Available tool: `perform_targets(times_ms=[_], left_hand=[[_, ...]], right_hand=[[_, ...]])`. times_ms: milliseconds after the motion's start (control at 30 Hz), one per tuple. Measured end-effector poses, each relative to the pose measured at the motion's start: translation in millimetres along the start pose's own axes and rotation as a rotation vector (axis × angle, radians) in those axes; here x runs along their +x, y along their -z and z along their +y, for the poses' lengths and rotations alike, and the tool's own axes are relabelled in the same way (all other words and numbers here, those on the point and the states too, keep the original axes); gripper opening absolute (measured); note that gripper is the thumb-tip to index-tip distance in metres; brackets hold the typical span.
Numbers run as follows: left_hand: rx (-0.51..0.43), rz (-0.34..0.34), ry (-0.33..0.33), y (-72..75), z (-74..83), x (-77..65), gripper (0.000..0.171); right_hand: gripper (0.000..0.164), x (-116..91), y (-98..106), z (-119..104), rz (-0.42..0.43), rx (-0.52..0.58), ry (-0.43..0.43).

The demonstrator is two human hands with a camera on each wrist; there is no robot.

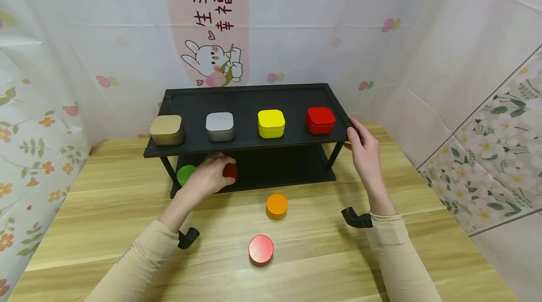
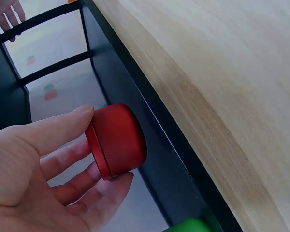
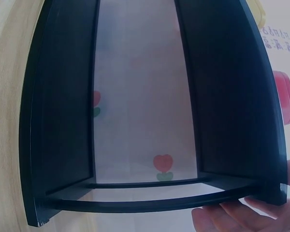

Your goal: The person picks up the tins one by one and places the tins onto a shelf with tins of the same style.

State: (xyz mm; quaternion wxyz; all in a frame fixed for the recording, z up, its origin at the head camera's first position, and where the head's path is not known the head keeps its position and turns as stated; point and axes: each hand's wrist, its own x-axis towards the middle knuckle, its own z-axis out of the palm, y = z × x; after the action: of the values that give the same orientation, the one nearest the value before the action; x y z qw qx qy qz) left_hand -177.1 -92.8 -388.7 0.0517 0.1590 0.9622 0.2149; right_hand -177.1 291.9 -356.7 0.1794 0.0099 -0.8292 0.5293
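My left hand (image 1: 210,173) reaches under the top board of a black two-tier rack (image 1: 254,149). It grips a round red tin (image 2: 117,141) between thumb and fingers, at the lower shelf. Just left of that hand, a round green tin (image 1: 185,175) sits on the lower shelf. My right hand (image 1: 363,147) holds the right end of the rack's top board, with fingertips under its edge in the right wrist view. An orange round tin (image 1: 277,206) and a pinkish-red round tin (image 1: 260,250) stand on the table in front of the rack.
Along the top board stand square tins: gold (image 1: 167,130), silver (image 1: 219,127), yellow (image 1: 271,123) and red (image 1: 320,120). A patterned curtain (image 1: 288,52) hangs behind the rack. The wooden table (image 1: 313,255) extends forward. Slim posts support the top board at its ends.
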Motion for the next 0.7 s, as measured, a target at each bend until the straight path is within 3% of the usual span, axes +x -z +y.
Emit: perform_targets(times_ms=[700], left_hand=[[0.008,-0.037,0.020,-2.9,-5.7,8.7,0.050]], right_hand=[[0.050,-1.6,-0.5,-2.3,-0.001,0.001,0.005]])
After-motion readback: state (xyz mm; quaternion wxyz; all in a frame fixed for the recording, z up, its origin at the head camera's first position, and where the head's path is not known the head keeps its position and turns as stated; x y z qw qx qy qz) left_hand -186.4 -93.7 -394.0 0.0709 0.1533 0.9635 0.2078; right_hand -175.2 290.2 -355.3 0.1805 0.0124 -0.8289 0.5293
